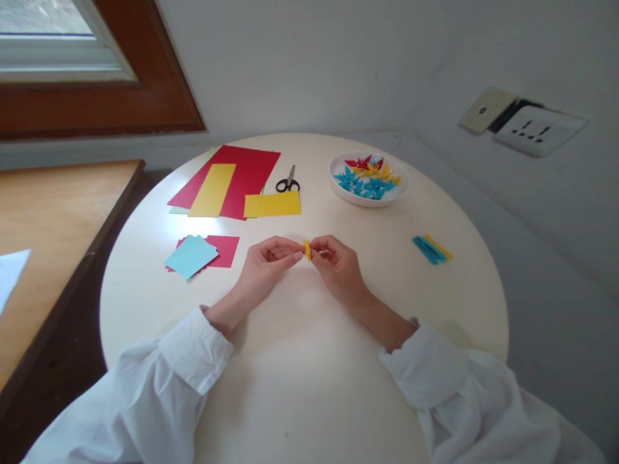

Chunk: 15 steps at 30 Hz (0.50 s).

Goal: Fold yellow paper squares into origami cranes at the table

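Note:
My left hand (267, 261) and my right hand (336, 263) meet over the middle of the round cream table (300, 361). Both pinch a small folded yellow paper piece (307, 250) between their fingertips, held just above the tabletop. The fingers of both hands are curled closed around it. White sleeves cover both forearms.
A white bowl (368, 194) of blue, yellow and red folded paper pieces stands at the back right. Black scissors (288, 183) lie beside red and yellow paper sheets (242, 177). Light blue and red squares (198, 254) lie at left; blue and yellow strips (432, 249) at right. A wooden surface (53, 219) is at left.

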Motion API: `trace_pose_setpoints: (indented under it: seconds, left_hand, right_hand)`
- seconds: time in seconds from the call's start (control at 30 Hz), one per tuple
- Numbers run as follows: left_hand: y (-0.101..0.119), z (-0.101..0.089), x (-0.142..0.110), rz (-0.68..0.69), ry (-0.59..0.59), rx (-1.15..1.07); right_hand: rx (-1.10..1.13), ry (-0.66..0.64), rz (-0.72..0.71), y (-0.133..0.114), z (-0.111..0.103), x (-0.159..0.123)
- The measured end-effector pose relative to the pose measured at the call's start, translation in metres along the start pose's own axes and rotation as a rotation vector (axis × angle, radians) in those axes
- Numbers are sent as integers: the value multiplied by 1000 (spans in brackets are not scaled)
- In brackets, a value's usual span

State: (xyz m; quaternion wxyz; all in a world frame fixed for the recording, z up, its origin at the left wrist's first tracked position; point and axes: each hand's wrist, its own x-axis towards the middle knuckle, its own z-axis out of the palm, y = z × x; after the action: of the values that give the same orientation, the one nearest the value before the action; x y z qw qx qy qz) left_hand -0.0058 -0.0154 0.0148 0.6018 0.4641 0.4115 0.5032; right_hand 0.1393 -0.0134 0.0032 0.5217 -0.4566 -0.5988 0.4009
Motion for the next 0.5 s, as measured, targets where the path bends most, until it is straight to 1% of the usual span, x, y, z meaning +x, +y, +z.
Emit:
trace_pose_setpoints:
  seconds: [0.17,0.33,0.5]
  left_hand:
    - [0,1,0,14,-5,23]
    - [-1,1,0,6,13,52]
    - [-1,2,0,18,-23,44]
  right_hand:
    - [-40,5,-5,1,0,0]
    - [-125,4,-62,-2,-1,-2]
    - [-188,13,-108,-4,0,-2]
